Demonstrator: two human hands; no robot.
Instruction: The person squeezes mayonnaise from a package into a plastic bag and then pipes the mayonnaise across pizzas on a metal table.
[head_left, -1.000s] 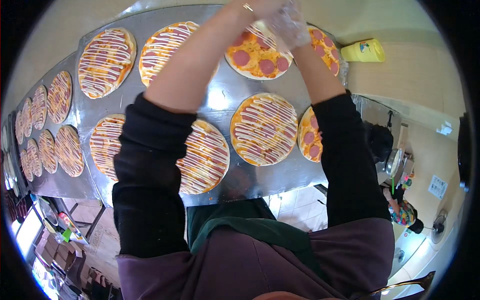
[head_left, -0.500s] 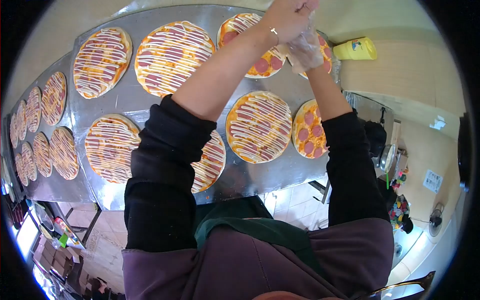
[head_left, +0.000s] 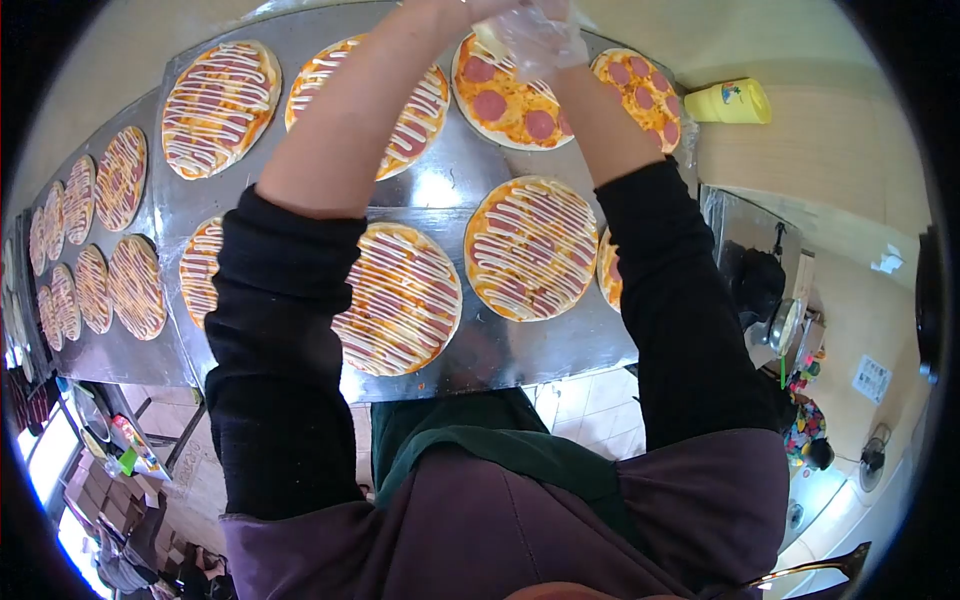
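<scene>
Both my hands are at the top edge of the view, above a pizza (head_left: 510, 100) with salami slices and some white sauce lines. My left hand (head_left: 485, 8) is closed and partly cut off by the frame. Clear plastic covers much of my right hand (head_left: 545, 45), whose fingers are curled. Between them shows a pale clear plastic bag (head_left: 490, 40), apparently a piping bag of white sauce; its outline is hard to separate from the plastic on my hand. To the right, a pizza (head_left: 640, 95) shows salami and cheese without white lines.
Several pizzas striped with white sauce, such as one pizza (head_left: 530, 250) in front, lie on the metal table (head_left: 440, 215). A yellow cup (head_left: 730, 102) lies on its side by the right wall. Another person (head_left: 800, 425) is at far right.
Both my hands have moved left and slightly up in the view, from the far-right pizzas to above the pizza beside them. The view has shifted slightly.
</scene>
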